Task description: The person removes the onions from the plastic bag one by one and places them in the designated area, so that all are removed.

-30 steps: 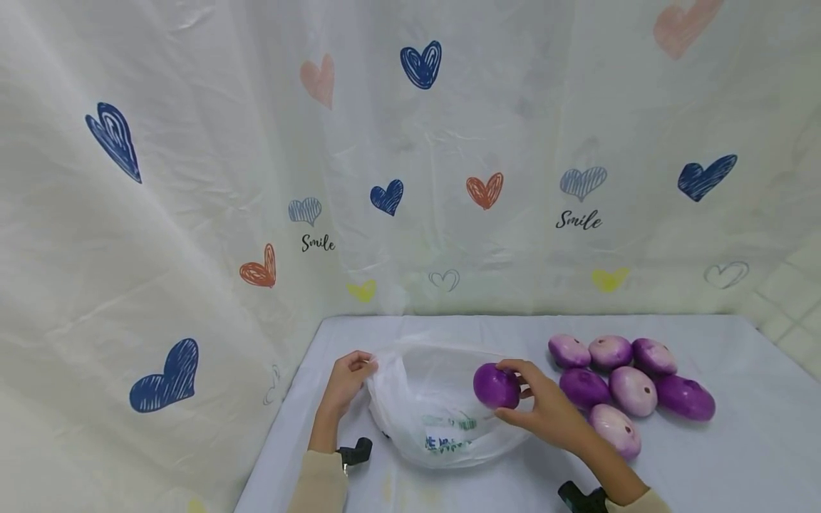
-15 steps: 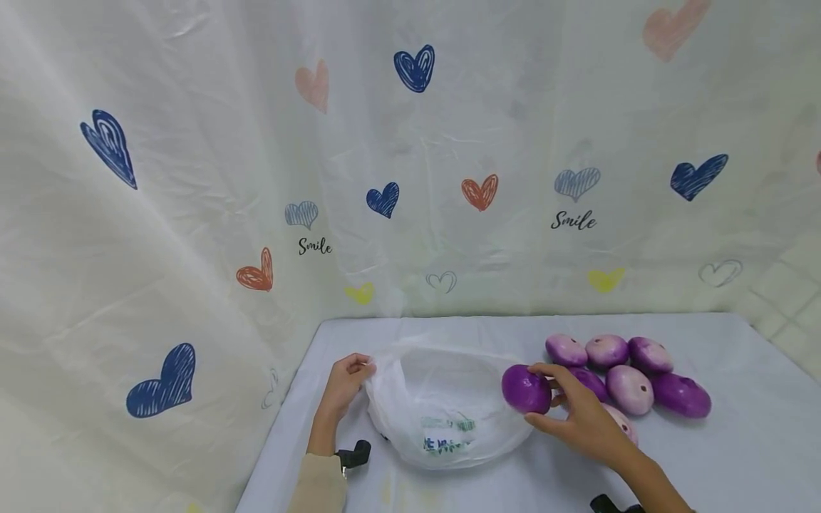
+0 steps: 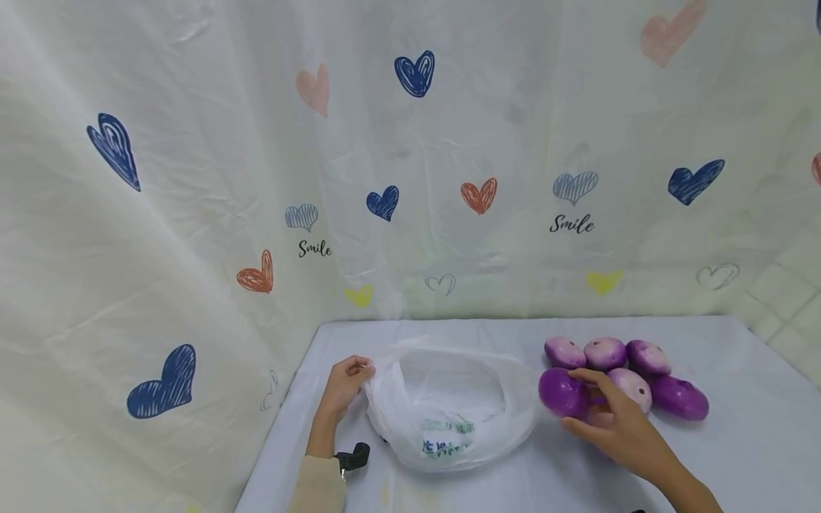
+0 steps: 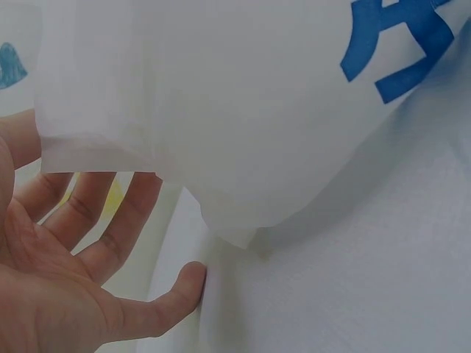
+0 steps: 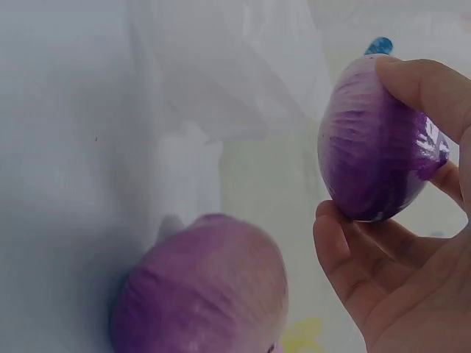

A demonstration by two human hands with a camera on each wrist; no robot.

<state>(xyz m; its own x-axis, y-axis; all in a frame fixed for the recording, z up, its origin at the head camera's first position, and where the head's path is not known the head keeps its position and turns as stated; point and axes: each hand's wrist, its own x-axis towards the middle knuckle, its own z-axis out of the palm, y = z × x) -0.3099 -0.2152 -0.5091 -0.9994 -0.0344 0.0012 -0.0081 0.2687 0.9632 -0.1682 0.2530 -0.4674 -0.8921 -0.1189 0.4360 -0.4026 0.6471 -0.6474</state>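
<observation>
A white translucent plastic bag (image 3: 449,434) with green and blue print lies on the table, its mouth spread wide. At its left rim my left hand (image 3: 346,385) pinches the edge; in the left wrist view the other fingers (image 4: 121,228) spread below the bag's lip. My right hand (image 3: 616,420) holds a glossy purple onion (image 3: 563,393) between thumb and fingers, just right of the bag. This onion (image 5: 375,147) is paler at one end in the right wrist view. Behind and beside that hand lie several purple-and-white onions (image 3: 605,354), some partly hidden by it.
The table (image 3: 757,456) has a pale cloth cover. A white curtain (image 3: 513,128) printed with hearts hangs behind it and along the left side. One loose onion (image 5: 206,290) looms close below the right hand in the right wrist view.
My right hand has carried the purple onion rightward, from over the bag's mouth to beside the onion group. My left hand keeps its place at the bag's rim.
</observation>
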